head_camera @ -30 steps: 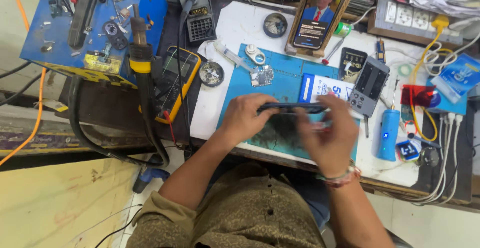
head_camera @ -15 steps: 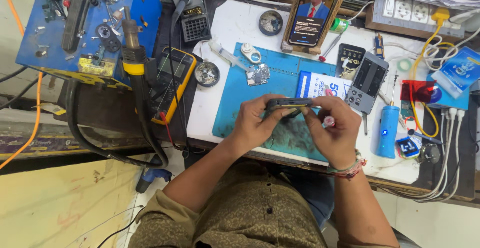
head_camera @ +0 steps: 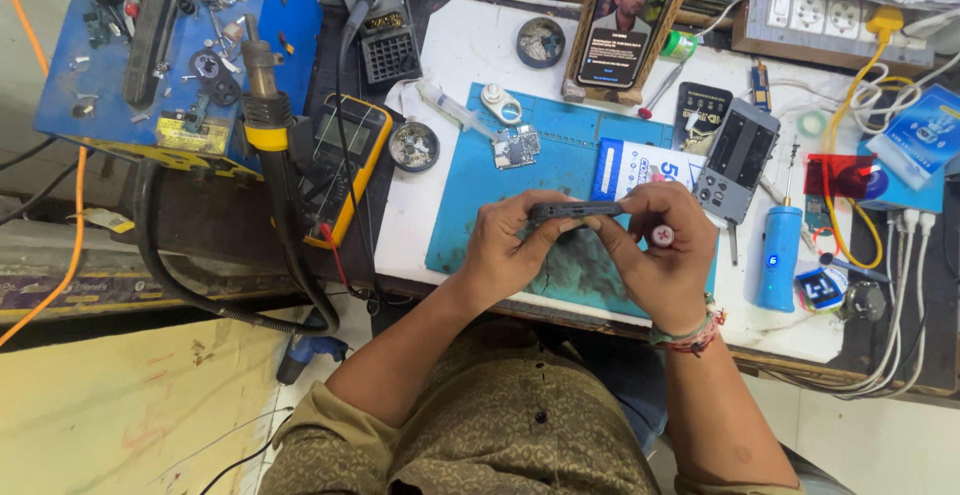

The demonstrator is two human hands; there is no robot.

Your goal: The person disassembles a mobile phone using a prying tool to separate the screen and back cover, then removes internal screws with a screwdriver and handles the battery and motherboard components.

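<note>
Head view: both hands up over the blue mat (head_camera: 470, 205), near the worktop's front edge, w/ a dark phone (head_camera: 575, 211) held edge-on between them. Left hand (head_camera: 505, 250) grips the phone's left end, thumb along the near side, prob. to steady it at eye level. Right hand (head_camera: 655, 260) pinches the right end and also clamps a small screwdriver (head_camera: 662, 235), its white cap w/ red mark facing up, so the tool is ready w/o being put down. Phone is lifted clear of the mat, not resting.

Small circuit board (head_camera: 516, 145) lies on the mat's far part, apart from the hands. Yellow multimeter (head_camera: 345, 155) sits off the worktop's left edge; blue pen-shaped tool (head_camera: 778, 255) lies toward the right edge.
</note>
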